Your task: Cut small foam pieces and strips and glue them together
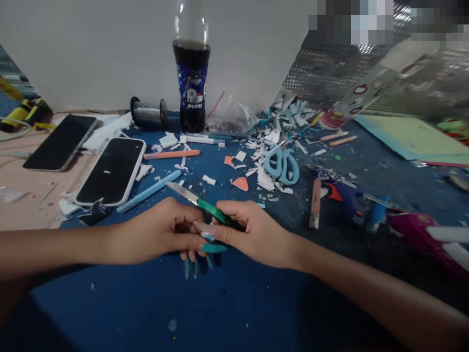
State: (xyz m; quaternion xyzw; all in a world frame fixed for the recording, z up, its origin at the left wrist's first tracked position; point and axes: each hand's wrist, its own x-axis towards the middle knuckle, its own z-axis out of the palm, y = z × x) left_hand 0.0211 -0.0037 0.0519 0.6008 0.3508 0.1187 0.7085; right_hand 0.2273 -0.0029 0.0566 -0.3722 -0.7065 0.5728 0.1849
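My right hand is closed around the green handle of a utility knife, whose bare blade points up and left over the blue mat. My left hand meets it from the left, fingers curled and pinched against the right hand's fingertips, next to the knife handle. Whatever small piece the left fingers grip is hidden. Long teal nails show under both hands.
Two phones lie face up at the left. A Pepsi bottle stands at the back beside a wire spool. Blue scissors, foam sticks and white scraps litter the middle. A glue gun and pink tool lie at right.
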